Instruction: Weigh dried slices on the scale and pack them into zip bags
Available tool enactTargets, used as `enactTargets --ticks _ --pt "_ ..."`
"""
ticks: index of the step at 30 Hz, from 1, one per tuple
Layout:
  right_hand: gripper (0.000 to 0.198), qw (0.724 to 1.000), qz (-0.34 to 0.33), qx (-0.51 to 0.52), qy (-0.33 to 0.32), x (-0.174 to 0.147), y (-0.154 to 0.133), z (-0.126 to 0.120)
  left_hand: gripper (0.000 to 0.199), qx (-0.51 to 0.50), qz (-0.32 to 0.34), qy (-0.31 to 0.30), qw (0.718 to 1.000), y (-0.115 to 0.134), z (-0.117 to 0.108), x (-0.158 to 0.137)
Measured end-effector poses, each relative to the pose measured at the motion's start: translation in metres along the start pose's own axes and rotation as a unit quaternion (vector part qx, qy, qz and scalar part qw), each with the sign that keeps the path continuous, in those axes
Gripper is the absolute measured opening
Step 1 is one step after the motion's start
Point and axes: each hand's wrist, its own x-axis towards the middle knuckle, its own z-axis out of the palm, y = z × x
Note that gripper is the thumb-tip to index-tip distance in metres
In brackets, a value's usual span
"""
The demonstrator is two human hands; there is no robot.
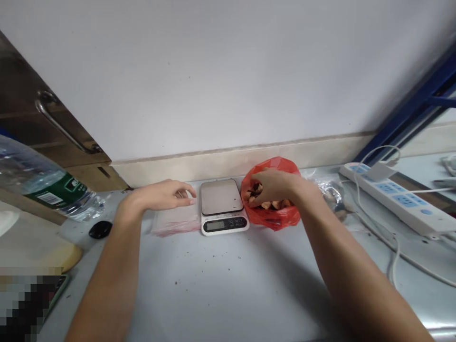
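Note:
My left hand (169, 194) hovers over a stack of clear plastic bags (176, 222), fingers curved with a gap to the thumb and nothing held. Just right of it is a white kitchen scale (225, 225) with a square metal plate, bare but for a few dark specks. My right hand (272, 185) reaches into a red plastic bag (276, 164), its fingers curled around some dried brown pieces (255, 190). More of these curled pieces lie beneath that hand. Part of the fingers is hidden among them.
A white power strip (399, 197) with cables lies at the right, beside a clear bag of brown pieces (333, 194). On the left are a large water bottle (50, 183) and a small black object (100, 230). The wall (228, 85) rises behind the table.

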Motion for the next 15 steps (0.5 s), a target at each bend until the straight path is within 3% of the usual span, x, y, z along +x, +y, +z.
enactTargets --ticks 3,8,15 --pt "0.010 0.997 0.022 -0.041 -0.061 0.006 -0.005 0.004 0.043 0.005 0.001 -0.018 1.000 0.006 0.004 0.005" --pt "0.019 0.996 -0.014 -0.091 -0.021 0.010 -0.007 0.010 0.041 0.031 -0.030 -0.023 0.999 0.013 0.005 0.004" --pt "0.024 0.996 -0.008 -0.089 -0.023 0.016 -0.008 0.018 0.036 0.031 -0.048 -0.033 0.998 0.007 0.006 0.004"
